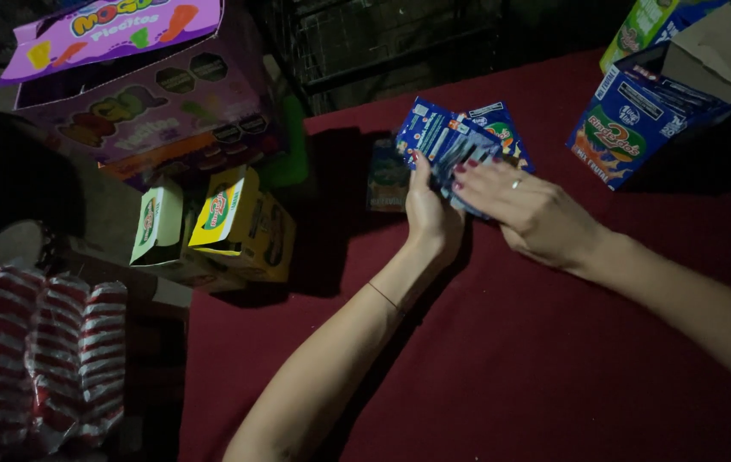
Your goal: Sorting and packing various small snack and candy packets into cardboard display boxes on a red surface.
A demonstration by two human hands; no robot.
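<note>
Blue sachets (455, 147), partly hidden, gripped by left hand (430, 214); right hand (530, 210) flat on them.

Blue packets fanned out above the red cloth

A sheaf of small, flat, glossy blue foil sachets (455, 145) with white and orange print is spread like a hand of cards, tilted up and to the right, corners splayed. It sits raised over the far middle of the dark red cloth-covered desk (502, 368), lit brightly against the gloom.
</note>
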